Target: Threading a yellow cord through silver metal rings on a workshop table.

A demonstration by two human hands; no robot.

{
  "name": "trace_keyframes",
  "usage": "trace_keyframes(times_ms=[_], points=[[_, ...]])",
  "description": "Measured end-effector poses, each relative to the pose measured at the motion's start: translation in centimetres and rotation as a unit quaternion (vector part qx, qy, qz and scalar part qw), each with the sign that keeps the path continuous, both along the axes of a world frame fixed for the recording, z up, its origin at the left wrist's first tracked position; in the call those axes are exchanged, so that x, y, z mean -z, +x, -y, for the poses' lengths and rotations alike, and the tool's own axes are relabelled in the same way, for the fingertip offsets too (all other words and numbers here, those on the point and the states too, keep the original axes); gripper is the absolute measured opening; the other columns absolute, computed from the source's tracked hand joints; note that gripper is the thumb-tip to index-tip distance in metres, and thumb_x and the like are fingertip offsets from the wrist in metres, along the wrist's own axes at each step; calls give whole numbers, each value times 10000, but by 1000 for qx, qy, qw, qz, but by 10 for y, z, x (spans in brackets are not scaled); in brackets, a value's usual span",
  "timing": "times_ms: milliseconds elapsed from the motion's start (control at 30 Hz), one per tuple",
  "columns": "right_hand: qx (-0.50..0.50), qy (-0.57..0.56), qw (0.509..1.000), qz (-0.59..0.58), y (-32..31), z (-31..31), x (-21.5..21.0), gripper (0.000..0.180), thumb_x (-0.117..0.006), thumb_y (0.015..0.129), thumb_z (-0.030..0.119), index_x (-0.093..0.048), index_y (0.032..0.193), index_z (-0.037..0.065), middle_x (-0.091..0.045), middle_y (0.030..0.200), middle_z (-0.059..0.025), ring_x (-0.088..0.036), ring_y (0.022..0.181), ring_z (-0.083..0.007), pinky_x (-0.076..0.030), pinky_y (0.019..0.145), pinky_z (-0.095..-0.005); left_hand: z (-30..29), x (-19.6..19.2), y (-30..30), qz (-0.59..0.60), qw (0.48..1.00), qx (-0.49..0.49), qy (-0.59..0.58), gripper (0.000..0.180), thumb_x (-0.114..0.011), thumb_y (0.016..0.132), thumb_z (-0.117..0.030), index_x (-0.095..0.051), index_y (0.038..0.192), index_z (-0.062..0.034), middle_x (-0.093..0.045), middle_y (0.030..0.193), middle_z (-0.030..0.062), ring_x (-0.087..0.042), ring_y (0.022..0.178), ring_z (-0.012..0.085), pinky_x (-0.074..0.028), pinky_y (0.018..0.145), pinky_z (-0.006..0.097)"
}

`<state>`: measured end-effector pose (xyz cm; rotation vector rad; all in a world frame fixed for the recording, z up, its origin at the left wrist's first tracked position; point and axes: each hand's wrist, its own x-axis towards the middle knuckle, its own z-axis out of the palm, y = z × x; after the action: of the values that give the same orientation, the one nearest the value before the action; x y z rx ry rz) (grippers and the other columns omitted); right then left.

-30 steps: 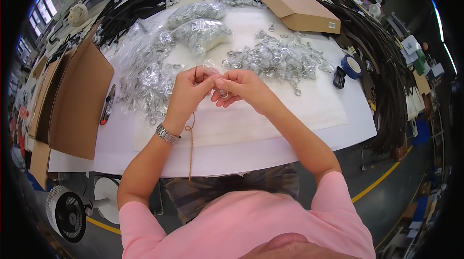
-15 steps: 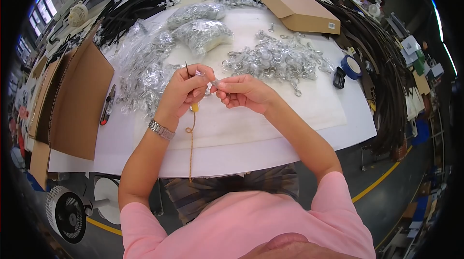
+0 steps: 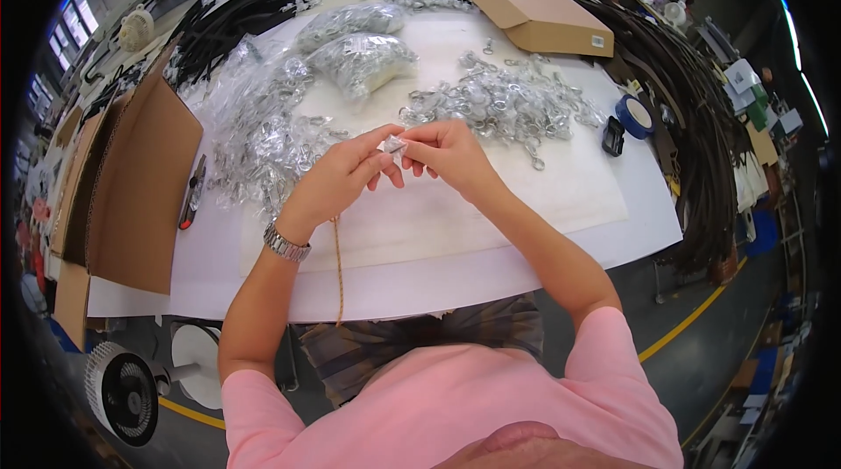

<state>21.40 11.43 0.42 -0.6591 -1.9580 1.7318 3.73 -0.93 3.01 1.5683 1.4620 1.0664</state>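
Observation:
In front of my chest both hands meet over a small piece wrapped in clear plastic (image 3: 394, 148), with a bit of metal showing; its exact kind is hard to make out. My left hand (image 3: 342, 173), with a metal watch on its wrist, is closed, its thumb and fingers pinching the wrapping from the left. My right hand (image 3: 451, 156) pinches it from the other side, fingers curled. A tan cord (image 3: 339, 272) hangs from under my left hand to the table's front edge; what it is tied to is hidden. Beyond lies a heap of plastic-wrapped metal hooks with rings (image 3: 508, 101).
Bags of wrapped hardware (image 3: 363, 57) lie ahead, more loose plastic (image 3: 272, 123) left of my hands. A carton (image 3: 140, 189) and a red-tipped cutter (image 3: 191, 197) are at the left. Blue tape (image 3: 634, 117), a flat box (image 3: 552, 18) and dark straps (image 3: 692, 119) are at the right.
A thin pointed tool with a yellow end, seen earlier in my left hand, is now hidden. My left hand has turned palm-down, and both hands draw closer around the wrapped piece.

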Motion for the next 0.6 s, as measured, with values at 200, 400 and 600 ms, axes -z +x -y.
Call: trace_keyframes(times_ms=[200,400,600], points=[[14,47,997,-54,-9,21,-1,199,-616,995,112,-746,949,-32,-695,733,-32,-612,651,-79,-485,590,-248,-1,13,2,74,996,-46,-32,370,-493,1046,-114,-611,1383,-18,-701,806,27,-569,635,87,-478,617,245],[-15,-10,998,-57,-6,23,-5,195,-599,1019,112,-707,1082,-36,-726,854,-58,-630,692,-87,-493,611,-242,-16,43,5,-56,977,-141,149,339,-515,1035,-119,-659,1336,-64,-691,771,36,-530,598,41,-420,552,217],[116,-430,842,-303,-3,-11,-4,275,-641,1025,157,-635,1207,-48,-736,1029,-110,-673,771,-122,-517,662,-236,-6,8,-19,7,987,-162,17,233,-593,1012,-162,-738,1163,-59,-673,697,-14,-560,619,24,-408,547,212]])
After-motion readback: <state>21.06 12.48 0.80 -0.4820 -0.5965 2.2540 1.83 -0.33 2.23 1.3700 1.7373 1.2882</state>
